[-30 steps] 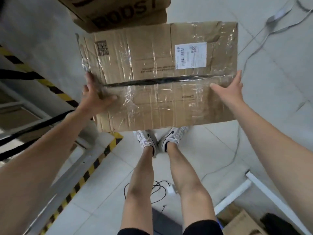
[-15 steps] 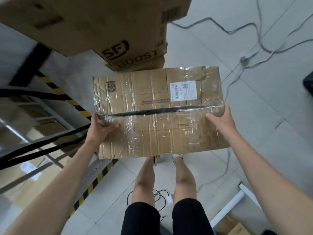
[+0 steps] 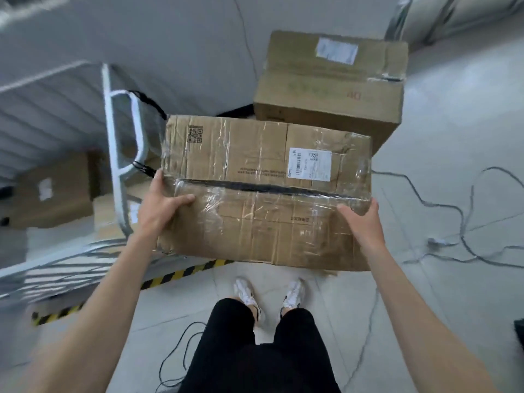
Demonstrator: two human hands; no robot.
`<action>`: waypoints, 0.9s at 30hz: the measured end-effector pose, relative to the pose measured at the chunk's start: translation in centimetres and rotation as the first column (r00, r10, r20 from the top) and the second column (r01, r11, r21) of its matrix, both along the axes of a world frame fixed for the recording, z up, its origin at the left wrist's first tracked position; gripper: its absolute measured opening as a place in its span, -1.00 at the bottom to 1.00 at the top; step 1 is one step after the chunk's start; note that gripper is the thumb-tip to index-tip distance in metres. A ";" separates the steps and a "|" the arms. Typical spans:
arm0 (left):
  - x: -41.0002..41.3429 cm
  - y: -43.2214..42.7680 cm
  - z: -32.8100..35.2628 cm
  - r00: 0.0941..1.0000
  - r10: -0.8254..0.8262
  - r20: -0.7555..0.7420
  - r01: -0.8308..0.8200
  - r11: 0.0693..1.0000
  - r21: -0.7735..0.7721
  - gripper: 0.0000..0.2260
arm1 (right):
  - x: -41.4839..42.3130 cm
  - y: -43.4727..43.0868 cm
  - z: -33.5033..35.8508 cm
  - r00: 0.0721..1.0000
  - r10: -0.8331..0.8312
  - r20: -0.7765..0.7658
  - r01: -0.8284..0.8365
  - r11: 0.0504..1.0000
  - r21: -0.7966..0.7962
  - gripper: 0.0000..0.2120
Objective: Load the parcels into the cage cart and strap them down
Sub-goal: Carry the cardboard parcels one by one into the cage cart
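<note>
I carry a flat cardboard parcel in front of my waist; it is wrapped in clear tape, with a black seam across its top and a white shipping label at the right. My left hand grips its left edge, thumb lying on the top face. At the right edge my right hand holds the parcel the same way. The grey metal cage cart stands to the left, a black strap hanging at its frame. Brown parcels lie inside the cart.
A larger cardboard box stands on the floor just beyond the parcel. Yellow-black hazard tape marks the floor by the cart. Cables trail over the tiles at the right and near my feet.
The view has swung up and left while I stood straighter with the parcel. The cage cart's frame and the large box beyond have come into sight; both hands keep their grip.
</note>
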State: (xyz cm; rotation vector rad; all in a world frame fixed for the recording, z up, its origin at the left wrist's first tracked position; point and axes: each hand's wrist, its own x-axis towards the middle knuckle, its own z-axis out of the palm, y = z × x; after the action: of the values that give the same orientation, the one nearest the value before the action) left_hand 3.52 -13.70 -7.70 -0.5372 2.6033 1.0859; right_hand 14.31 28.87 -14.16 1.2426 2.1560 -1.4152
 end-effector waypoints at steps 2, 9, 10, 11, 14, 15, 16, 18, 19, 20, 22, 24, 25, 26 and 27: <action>1.9 -3.6 3.3 0.993 0.102 -0.063 -0.104 0.994 -0.026 -0.03 | -2.3 -2.5 1.9 0.993 0.104 -0.058 -0.105 0.994 -0.016 0.04; 10.3 -18.6 8.5 0.880 0.456 -0.131 -0.470 0.876 -0.105 -0.02 | -9.0 -17.8 7.3 0.865 0.475 -0.163 -0.475 0.879 0.040 0.04; 12.0 -20.8 8.3 0.855 0.504 -0.119 -0.515 0.853 -0.084 -0.02 | -9.3 -20.4 7.7 0.838 0.522 -0.160 -0.522 0.852 0.046 0.03; 13.7 -22.8 7.9 0.831 0.545 -0.107 -0.552 0.832 -0.052 -0.01 | -9.4 -22.9 8.0 0.813 0.560 -0.159 -0.561 0.826 0.043 0.02; 17.5 -28.1 7.1 0.775 0.625 -0.089 -0.628 0.778 0.004 -0.03 | -9.0 -29.5 8.7 0.782 0.610 -0.129 -0.605 0.792 0.082 -0.04; 18.4 -29.8 7.0 0.758 0.645 -0.094 -0.648 0.762 0.003 -0.03 | -8.7 -31.5 9.1 0.776 0.620 -0.119 -0.611 0.785 0.102 -0.06; 19.0 -31.3 6.9 0.743 0.661 -0.101 -0.664 0.747 0.004 -0.03 | -8.5 -33.3 9.4 0.768 0.628 -0.120 -0.619 0.778 0.110 -0.07; 19.7 -34.5 6.7 0.722 0.683 -0.108 -0.686 0.727 0.011 -0.04 | -8.5 -36.9 10.1 0.747 0.651 -0.135 -0.638 0.759 0.132 -0.08; 19.8 -36.2 6.6 0.718 0.688 -0.105 -0.689 0.724 0.026 -0.05 | -8.7 -38.7 10.5 0.737 0.662 -0.136 -0.643 0.749 0.160 -0.07; 19.9 -37.8 6.5 0.719 0.687 -0.106 -0.687 0.726 0.047 -0.06 | -9.0 -40.5 11.0 0.729 0.671 -0.134 -0.645 0.739 0.192 -0.06; 19.7 -41.3 6.2 0.727 0.676 -0.121 -0.670 0.737 0.088 -0.08 | -9.5 -44.0 11.7 0.722 0.681 -0.127 -0.643 0.727 0.242 -0.04; 19.5 -44.7 6.1 0.733 0.665 -0.144 -0.655 0.746 0.115 -0.12 | -9.7 -47.4 12.2 0.724 0.679 -0.121 -0.635 0.725 0.267 -0.04; 19.3 -46.4 6.1 0.736 0.660 -0.149 -0.649 0.751 0.121 -0.12 | -9.7 -49.1 12.4 0.729 0.673 -0.123 -0.626 0.729 0.277 -0.06; 19.3 -48.1 6.2 0.740 0.656 -0.150 -0.643 0.755 0.128 -0.12 | -9.6 -50.8 12.5 0.738 0.663 -0.127 -0.612 0.737 0.288 -0.08; 19.2 -49.7 6.3 0.744 0.652 -0.148 -0.637 0.758 0.138 -0.10 | -9.6 -52.4 12.6 0.747 0.651 -0.133 -0.596 0.745 0.301 -0.10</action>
State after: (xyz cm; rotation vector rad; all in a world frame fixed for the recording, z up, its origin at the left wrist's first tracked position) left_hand 22.73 -63.40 -1.42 -1.4676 2.5593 1.4865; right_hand 4.76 -23.56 -1.61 0.3079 2.6085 -1.0512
